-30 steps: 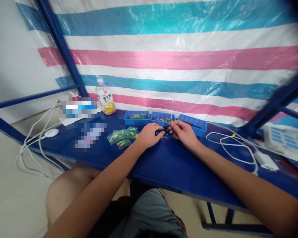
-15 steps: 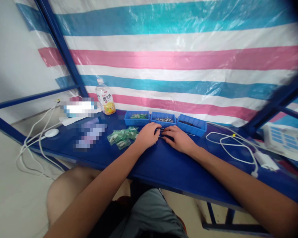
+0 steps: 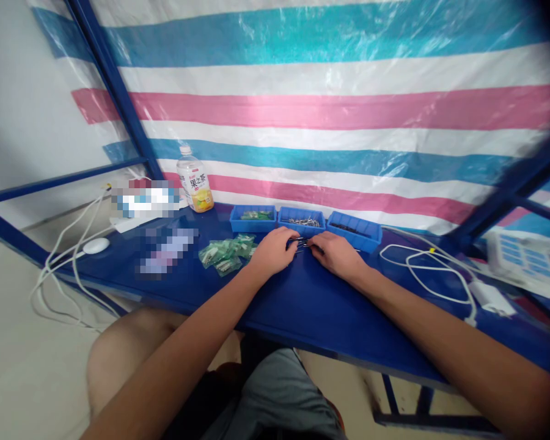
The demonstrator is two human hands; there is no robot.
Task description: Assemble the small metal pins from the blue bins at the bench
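Observation:
My left hand (image 3: pixel 274 250) rests on the blue table with its fingers curled and closed around the ends of thin metal rods (image 3: pixel 301 242). Facing it, my right hand (image 3: pixel 337 254) has its fingertips pinched together at the other side of these rods. Fingers cover part of the rods, so their full shape is hidden. Just behind the hands stands a blue bin (image 3: pixel 301 230) of silvery metal pieces. To its right is a blue bin (image 3: pixel 355 239) with dark thin pieces, and to its left a blue bin (image 3: pixel 253 227) with green packets.
Small green plastic packets (image 3: pixel 227 253) lie left of my left hand. A drink bottle (image 3: pixel 195 183) stands at the back left. White cables (image 3: pixel 428 269) and a charger (image 3: pixel 490 296) lie at the right. A white mouse-like object (image 3: pixel 96 245) is at the left edge.
My right hand has shifted slightly right and its fingers have drawn together. More of the metal rods shows between the hands. My left hand is almost unmoved.

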